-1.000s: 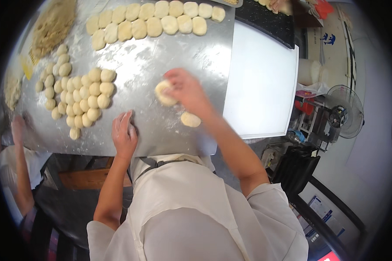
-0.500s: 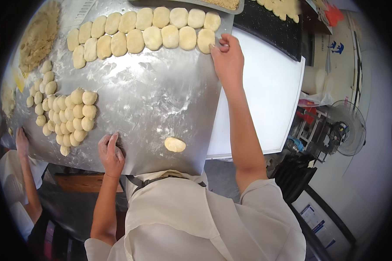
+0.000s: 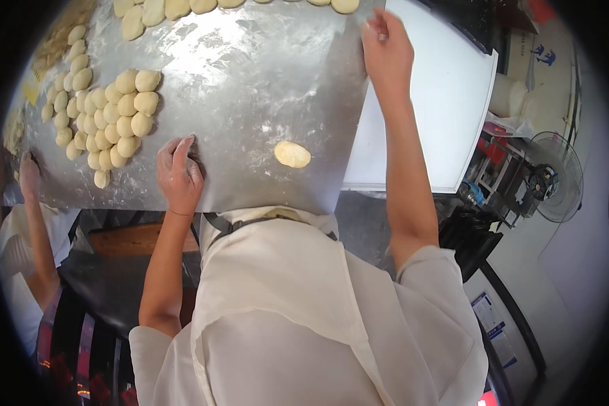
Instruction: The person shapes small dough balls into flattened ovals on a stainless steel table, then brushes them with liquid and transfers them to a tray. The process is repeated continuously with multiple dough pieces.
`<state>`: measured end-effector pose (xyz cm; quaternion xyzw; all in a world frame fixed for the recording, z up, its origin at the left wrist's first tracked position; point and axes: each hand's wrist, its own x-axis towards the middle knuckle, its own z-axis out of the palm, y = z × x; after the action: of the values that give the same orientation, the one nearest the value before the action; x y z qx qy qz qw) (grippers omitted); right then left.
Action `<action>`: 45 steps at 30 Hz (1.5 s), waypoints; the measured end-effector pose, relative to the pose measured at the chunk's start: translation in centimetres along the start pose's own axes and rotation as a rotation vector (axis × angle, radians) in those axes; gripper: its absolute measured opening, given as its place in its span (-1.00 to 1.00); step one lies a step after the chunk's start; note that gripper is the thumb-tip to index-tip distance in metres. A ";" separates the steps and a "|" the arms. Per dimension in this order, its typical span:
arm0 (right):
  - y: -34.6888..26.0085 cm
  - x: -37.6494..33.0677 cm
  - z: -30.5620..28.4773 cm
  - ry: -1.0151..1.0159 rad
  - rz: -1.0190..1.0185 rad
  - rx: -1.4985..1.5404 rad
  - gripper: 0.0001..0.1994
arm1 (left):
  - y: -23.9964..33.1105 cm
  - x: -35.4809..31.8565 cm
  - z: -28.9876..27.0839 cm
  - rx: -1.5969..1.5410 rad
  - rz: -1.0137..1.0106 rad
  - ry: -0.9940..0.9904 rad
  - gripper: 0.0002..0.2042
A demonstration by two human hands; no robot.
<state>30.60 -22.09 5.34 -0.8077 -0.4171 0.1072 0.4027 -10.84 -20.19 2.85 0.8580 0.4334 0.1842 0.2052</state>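
My right hand [image 3: 388, 40] hangs over the table's right edge with loosely bent, slightly blurred fingers and nothing seen in it. Closest to it is the last flattened dough piece [image 3: 345, 4] of a row cut off by the view's top. My left hand [image 3: 181, 176], dusted with flour, rests near the front edge, fingers loosely bent and a little apart; no held object shows. Left of it sits a cluster of round dough balls [image 3: 108, 118]. One flattened oval dough piece [image 3: 292, 154] lies alone on the metal table [image 3: 243, 115], between my hands and near my apron.
Another person's hand [image 3: 30, 177] is at the table's left front edge. A crumbly mound [image 3: 54, 40] lies at the far left. Beyond the right edge are a white panel [image 3: 440, 128], a black tray [image 3: 477, 27] and a fan [image 3: 551, 177]. Flour streaks the metal.
My right hand has left the end dough piece and come slightly toward me. The view has tilted, so the dough rows are mostly out of sight. My left hand stays near the front edge.
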 end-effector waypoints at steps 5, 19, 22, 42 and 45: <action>-3.7 -11.8 0.2 -0.239 -0.048 -0.085 -0.60 | -0.1 0.8 0.8 -0.094 0.040 0.065 -0.50; -5.4 -14.8 2.3 -0.271 0.132 0.084 -0.57 | -0.7 1.1 1.4 -0.199 0.136 0.138 -0.61; -6.8 -17.7 0.8 -0.384 0.024 -0.141 -0.64 | -0.5 1.0 1.0 -0.190 0.105 0.131 -0.62; -4.9 -11.1 6.6 0.064 -0.214 -0.322 -0.50 | 7.6 5.4 4.5 -0.827 -0.148 -0.313 -0.39; -4.4 -11.8 8.5 -0.020 -0.274 -0.486 -0.45 | 8.8 5.8 5.0 -0.852 -0.209 -0.334 -0.42</action>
<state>16.29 -24.83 1.17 -0.8157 -0.5398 -0.0433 0.2035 0.78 -21.13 3.89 0.6670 0.3644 0.1834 0.6235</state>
